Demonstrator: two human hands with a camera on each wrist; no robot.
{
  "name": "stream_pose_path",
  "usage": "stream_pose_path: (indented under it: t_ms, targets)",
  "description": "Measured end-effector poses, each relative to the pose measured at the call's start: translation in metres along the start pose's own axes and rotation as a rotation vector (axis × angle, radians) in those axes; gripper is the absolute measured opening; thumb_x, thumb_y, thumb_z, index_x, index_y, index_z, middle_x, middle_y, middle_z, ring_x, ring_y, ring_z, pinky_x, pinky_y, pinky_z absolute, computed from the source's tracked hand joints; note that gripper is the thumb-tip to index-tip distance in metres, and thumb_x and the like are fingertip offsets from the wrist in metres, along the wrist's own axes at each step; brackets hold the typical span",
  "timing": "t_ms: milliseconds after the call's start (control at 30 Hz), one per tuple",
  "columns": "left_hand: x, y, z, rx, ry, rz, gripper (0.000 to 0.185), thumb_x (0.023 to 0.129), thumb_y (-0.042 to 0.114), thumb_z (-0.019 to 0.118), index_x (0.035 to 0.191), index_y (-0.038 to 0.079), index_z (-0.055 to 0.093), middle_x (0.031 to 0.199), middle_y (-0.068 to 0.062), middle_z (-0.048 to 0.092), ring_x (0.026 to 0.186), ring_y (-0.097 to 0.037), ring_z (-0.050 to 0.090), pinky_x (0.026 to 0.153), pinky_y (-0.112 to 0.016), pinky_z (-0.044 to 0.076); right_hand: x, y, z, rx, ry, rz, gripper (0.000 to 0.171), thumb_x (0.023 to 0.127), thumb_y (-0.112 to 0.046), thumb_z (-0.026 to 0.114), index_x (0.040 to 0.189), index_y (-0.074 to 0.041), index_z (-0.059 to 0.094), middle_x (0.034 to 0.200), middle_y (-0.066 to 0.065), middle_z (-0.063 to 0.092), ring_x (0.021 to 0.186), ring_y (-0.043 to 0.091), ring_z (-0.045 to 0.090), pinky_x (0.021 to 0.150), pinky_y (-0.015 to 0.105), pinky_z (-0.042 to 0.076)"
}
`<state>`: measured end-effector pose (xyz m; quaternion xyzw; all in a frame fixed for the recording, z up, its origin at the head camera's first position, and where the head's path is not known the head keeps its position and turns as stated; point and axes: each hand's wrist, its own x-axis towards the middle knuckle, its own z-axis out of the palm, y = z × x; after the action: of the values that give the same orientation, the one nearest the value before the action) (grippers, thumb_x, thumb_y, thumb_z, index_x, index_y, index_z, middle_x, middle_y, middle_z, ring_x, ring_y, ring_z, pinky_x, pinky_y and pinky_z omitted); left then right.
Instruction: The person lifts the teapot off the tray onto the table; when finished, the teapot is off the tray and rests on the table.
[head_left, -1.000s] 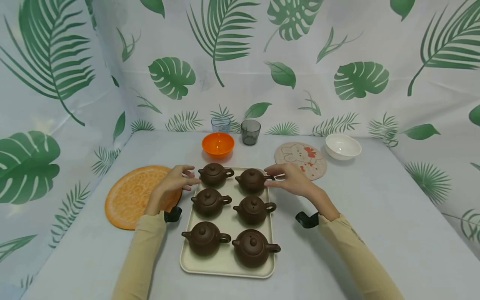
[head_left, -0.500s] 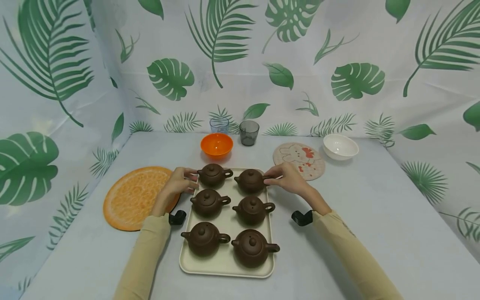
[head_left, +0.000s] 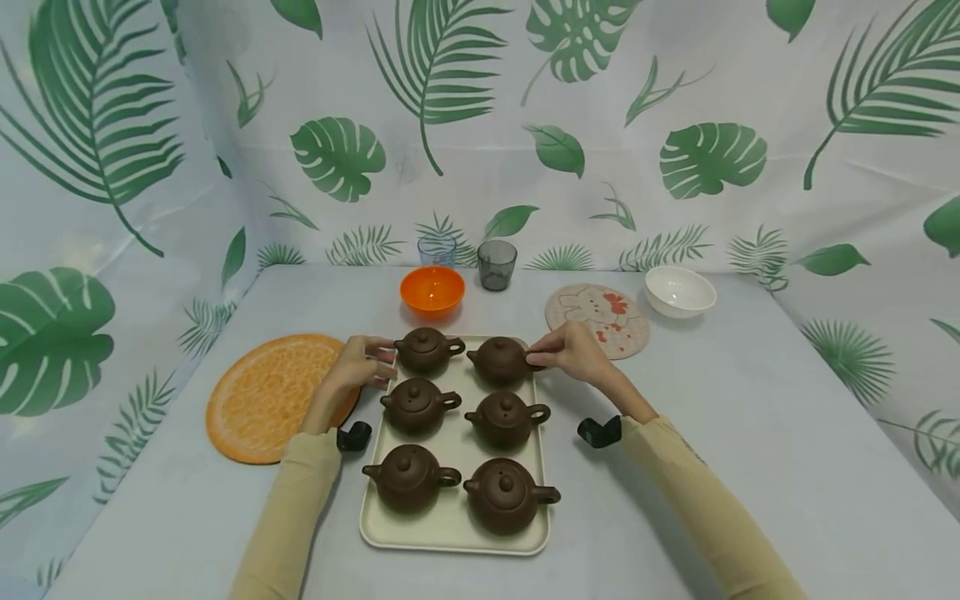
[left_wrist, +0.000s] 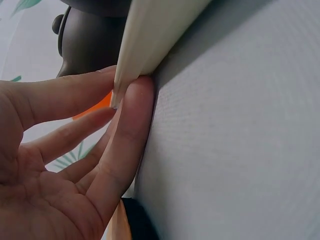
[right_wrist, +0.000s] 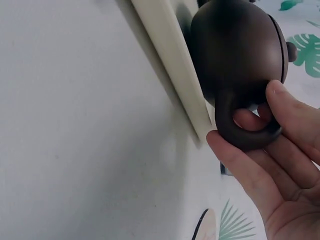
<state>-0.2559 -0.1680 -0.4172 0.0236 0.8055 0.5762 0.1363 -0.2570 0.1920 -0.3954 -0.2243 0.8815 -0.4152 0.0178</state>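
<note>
No legible text, label, brand, number or sign appears in any view; the round mat (head_left: 597, 319) near the tabletop's far edge bears only a cartoon drawing.

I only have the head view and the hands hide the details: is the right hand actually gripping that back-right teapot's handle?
Observer: Yes. The right wrist view shows the right hand pinching the teapot handle, a fingertip through the loop.
Operator: And the left hand?
Observer: The left hand is not on a teapot; its fingers pinch the tray rim.
Operator: Is that edge lifted?
Observer: I cannot tell.
</note>
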Motion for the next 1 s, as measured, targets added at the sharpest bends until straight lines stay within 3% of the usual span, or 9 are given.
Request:
stream_pose_path:
  t_ms: [233, 467, 633, 800, 1000]
  targets:
    - [0.001, -0.005, -0.001, -0.015, 0.002, 0.000, 0.057, 0.076, -0.014, 0.065, 0.131, -0.013, 0.049, 0.107, -0.025, 0.055, 0.064, -0.014, 0.060, 0.059, -0.026, 0.058, -0.005, -0.001, -0.015, 0.115, 0.007, 0.009, 0.017, 0.084, -0.007, 0.073, 0.095, 0.005, 0.074, 0.089, 0.018, 0.073, 0.078, 0.010, 0.069, 0.067, 0.018, 0.051]
    - [0.003, -0.005, 0.000, 0.002, -0.006, -0.001, 0.057, 0.077, -0.013, 0.065, 0.132, -0.013, 0.048, 0.111, -0.028, 0.056, 0.068, -0.014, 0.061, 0.060, -0.027, 0.058, -0.028, 0.013, -0.067, 0.124, 0.012, 0.022, 0.021, 0.084, -0.004, 0.072, 0.100, 0.008, 0.072, 0.092, 0.020, 0.072, 0.077, 0.003, 0.066, 0.066, 0.023, 0.055]
    - [0.001, -0.004, 0.001, -0.002, 0.000, -0.008, 0.057, 0.077, -0.014, 0.064, 0.131, -0.014, 0.047, 0.110, -0.028, 0.055, 0.066, -0.014, 0.060, 0.059, -0.027, 0.058, -0.054, 0.035, -0.104, 0.121, 0.022, 0.030, 0.022, 0.085, -0.001, 0.069, 0.101, 0.014, 0.069, 0.087, 0.013, 0.074, 0.076, 0.007, 0.069, 0.068, 0.022, 0.056]
    - [-0.001, -0.002, 0.002, 0.003, 0.011, -0.026, 0.056, 0.077, -0.014, 0.062, 0.131, -0.012, 0.048, 0.110, -0.027, 0.056, 0.068, -0.014, 0.060, 0.060, -0.027, 0.058, -0.082, 0.056, -0.138, 0.058, 0.060, 0.095, 0.023, 0.085, -0.002, 0.070, 0.100, 0.015, 0.068, 0.081, 0.001, 0.074, 0.076, 0.007, 0.069, 0.068, 0.017, 0.054]
    - [0.000, -0.001, 0.005, -0.006, 0.022, -0.026, 0.056, 0.076, -0.016, 0.062, 0.131, -0.013, 0.048, 0.109, -0.027, 0.055, 0.067, -0.015, 0.060, 0.058, -0.027, 0.058, -0.109, 0.079, -0.167, -0.072, 0.094, 0.185, 0.024, 0.085, -0.007, 0.071, 0.100, 0.012, 0.071, 0.083, 0.002, 0.075, 0.079, 0.003, 0.068, 0.071, 0.010, 0.047]
